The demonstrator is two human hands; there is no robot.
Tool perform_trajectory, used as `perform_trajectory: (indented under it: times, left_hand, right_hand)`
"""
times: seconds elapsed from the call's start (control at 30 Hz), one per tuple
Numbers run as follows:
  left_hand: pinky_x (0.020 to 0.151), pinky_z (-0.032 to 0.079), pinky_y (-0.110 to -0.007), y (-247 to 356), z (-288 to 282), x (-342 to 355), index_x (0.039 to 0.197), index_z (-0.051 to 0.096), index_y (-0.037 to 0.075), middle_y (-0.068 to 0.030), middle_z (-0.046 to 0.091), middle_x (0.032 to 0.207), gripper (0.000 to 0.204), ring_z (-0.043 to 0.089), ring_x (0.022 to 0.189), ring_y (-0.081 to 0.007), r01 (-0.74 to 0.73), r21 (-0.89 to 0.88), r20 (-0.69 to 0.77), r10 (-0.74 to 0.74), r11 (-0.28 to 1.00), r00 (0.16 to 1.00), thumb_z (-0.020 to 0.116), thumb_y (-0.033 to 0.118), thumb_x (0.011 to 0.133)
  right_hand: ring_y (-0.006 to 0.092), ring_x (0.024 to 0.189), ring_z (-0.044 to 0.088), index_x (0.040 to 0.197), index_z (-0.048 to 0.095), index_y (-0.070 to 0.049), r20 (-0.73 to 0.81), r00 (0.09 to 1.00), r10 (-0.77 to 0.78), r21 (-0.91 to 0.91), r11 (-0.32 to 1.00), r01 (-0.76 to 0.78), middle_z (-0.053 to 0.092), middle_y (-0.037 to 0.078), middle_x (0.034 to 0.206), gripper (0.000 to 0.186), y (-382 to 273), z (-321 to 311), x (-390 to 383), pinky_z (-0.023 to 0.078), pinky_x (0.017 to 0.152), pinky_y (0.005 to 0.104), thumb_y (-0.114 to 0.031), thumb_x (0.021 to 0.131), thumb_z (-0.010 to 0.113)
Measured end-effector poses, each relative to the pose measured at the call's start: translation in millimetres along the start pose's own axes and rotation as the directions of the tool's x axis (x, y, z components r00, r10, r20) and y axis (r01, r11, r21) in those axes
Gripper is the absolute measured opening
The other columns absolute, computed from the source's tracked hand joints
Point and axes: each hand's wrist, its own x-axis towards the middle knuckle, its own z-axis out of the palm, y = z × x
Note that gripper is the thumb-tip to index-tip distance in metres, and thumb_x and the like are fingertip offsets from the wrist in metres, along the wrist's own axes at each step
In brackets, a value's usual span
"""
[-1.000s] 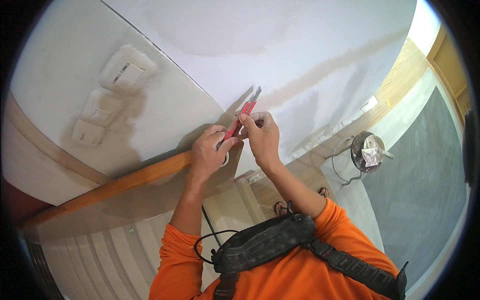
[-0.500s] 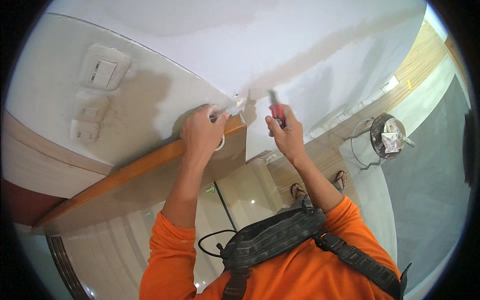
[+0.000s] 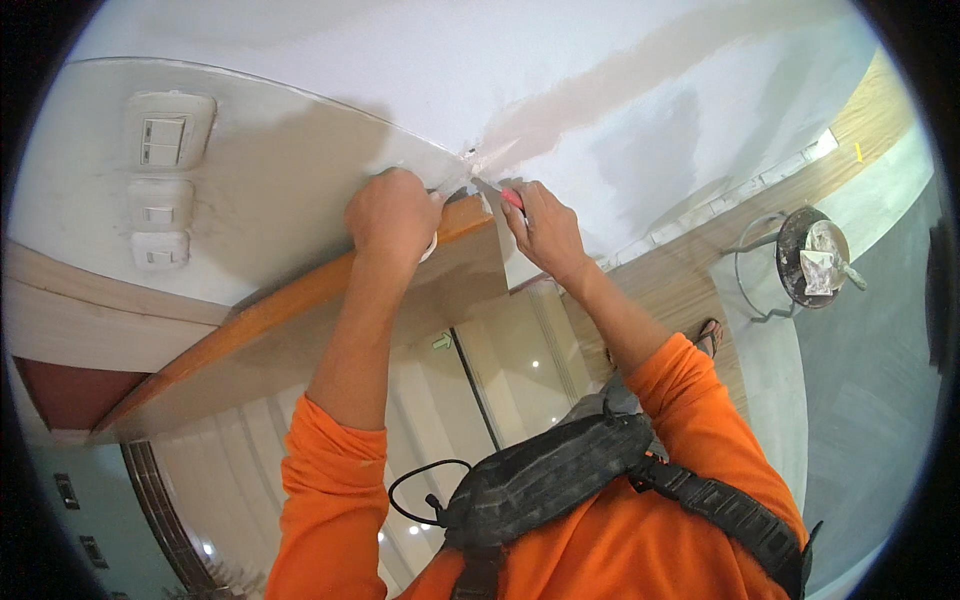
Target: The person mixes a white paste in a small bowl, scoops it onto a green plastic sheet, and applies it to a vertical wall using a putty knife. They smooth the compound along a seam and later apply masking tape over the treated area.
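My left hand [image 3: 392, 215] is closed around a white roll of tape [image 3: 430, 246], whose rim shows below the fingers. From that hand a pale strip of tape [image 3: 452, 182] runs to the wall corner above the end of the wooden ledge [image 3: 466, 215]. My right hand [image 3: 550, 235] grips a red-handled utility knife [image 3: 513, 198]. Its thin grey blade points left and meets or nearly meets the strip at the corner; contact is hard to tell. Most of the tape roll is hidden by my left hand.
Switch plates [image 3: 165, 140] sit on the left wall. A brownish filler band [image 3: 590, 95] crosses the white wall. At right, a round stool [image 3: 800, 235] bears a plastic bag and a tool. Below the ledge are stairs [image 3: 420, 400]. A sandalled foot [image 3: 709, 336] stands on the floor.
My right hand has moved left and inward, bringing the knife from upright, away from the corner, to pointing left at the tape strip. My left hand has turned and shifted slightly left.
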Motion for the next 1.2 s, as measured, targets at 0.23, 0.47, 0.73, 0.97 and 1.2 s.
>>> perform_trajectory:
  times: [0.23, 0.47, 0.73, 0.97, 1.2]
  left_hand:
    - [0.083, 0.057, -0.05, -1, -1, 13, 0.094, 0.076, -0.003, -0.0286, 0.074, 0.098, 0.052, 0.073, 0.095, -0.0433, -0.009, 0.007, 0.127, 0.008, 1.0, 0.992, 0.076, 0.048, 0.086]
    - [0.088, 0.057, -0.05, 8, 2, 16, 0.099, 0.077, -0.002, -0.0263, 0.075, 0.102, 0.047, 0.073, 0.099, -0.0427, -0.001, 0.064, 0.152, -0.009, 0.998, 0.988, 0.071, 0.044, 0.091]
    - [0.091, 0.056, -0.05, 14, 4, 18, 0.101, 0.079, 0.002, -0.0248, 0.075, 0.107, 0.042, 0.072, 0.104, -0.0412, 0.045, 0.095, 0.173, -0.061, 0.994, 0.983, 0.069, 0.042, 0.093]
    - [0.091, 0.056, -0.049, 20, 2, 19, 0.103, 0.079, 0.002, -0.0242, 0.074, 0.109, 0.041, 0.072, 0.105, -0.0409, 0.054, 0.106, 0.198, -0.074, 0.993, 0.977, 0.068, 0.041, 0.094]
    - [0.091, 0.057, -0.049, 19, 4, 17, 0.101, 0.079, 0.002, -0.0239, 0.075, 0.109, 0.04, 0.072, 0.104, -0.0411, 0.026, 0.132, 0.164, -0.048, 0.991, 0.985, 0.068, 0.04, 0.094]
  right_hand:
    - [0.0326, 0.077, 0.067, 0.111, 0.059, -0.007, -0.024, 0.999, 0.042, -0.027, 0.999, -0.043, 0.064, 0.013, 0.09, 0.022, 0, 11, -3, 0.054, 0.061, 0.0432, -0.021, 0.096, 0.067]
    - [0.0327, 0.077, 0.068, 0.111, 0.059, -0.006, -0.022, 0.999, -0.033, 0.021, 0.999, 0.034, 0.064, 0.013, 0.089, 0.022, 2, 10, 0, 0.055, 0.062, 0.0427, -0.023, 0.098, 0.065]
    - [0.0323, 0.082, 0.069, 0.114, 0.059, -0.007, 0.03, 0.999, 0.016, 0.023, 1.0, -0.017, 0.066, 0.014, 0.095, 0.024, 2, 19, 2, 0.056, 0.063, 0.0418, -0.025, 0.099, 0.065]
    - [0.0326, 0.082, 0.069, 0.115, 0.059, -0.006, 0.02, 1.0, 0.015, -0.008, 1.0, -0.015, 0.066, 0.014, 0.097, 0.027, -1, 29, 6, 0.057, 0.067, 0.0428, -0.026, 0.098, 0.066]
    - [0.0348, 0.081, 0.07, 0.114, 0.058, -0.004, 0.064, 0.996, 0.069, -0.027, 0.997, -0.068, 0.065, 0.015, 0.096, 0.027, -2, 33, 7, 0.057, 0.069, 0.044, -0.023, 0.097, 0.066]
